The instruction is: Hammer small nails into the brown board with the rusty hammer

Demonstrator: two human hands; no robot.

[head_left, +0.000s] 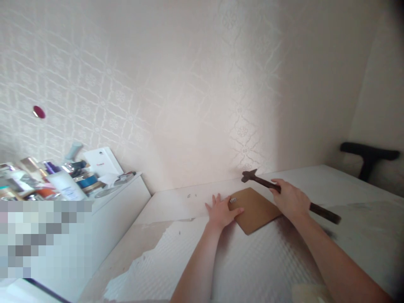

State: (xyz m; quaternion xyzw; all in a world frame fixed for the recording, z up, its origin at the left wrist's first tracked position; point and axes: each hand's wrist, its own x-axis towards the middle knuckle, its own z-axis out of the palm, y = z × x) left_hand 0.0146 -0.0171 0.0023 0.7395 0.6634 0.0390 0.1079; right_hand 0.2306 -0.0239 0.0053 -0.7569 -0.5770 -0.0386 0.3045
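Worn white bench (176, 206), with a plain tan-brown notebook (254, 210) lying flat on it, right of centre. A dark brown hammer (264, 182), head toward the far left, is gripped by its handle in the right hand (292, 200). The left hand (221, 213), open with fingers spread, rests on the notebook's left edge. Far left, a white box (104, 162) bears red print, too blurred to read. Smallest, a pale coil (232, 200) marks the notebook's left edge.

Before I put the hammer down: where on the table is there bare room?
The white table looks bare but smudged between the hammer and the black T-shaped object. A second patch lies between the left hand and the white cabinet, though a few dark specks show there. Crowded spots: around the notebook, and the cabinet top, packed with bottles.
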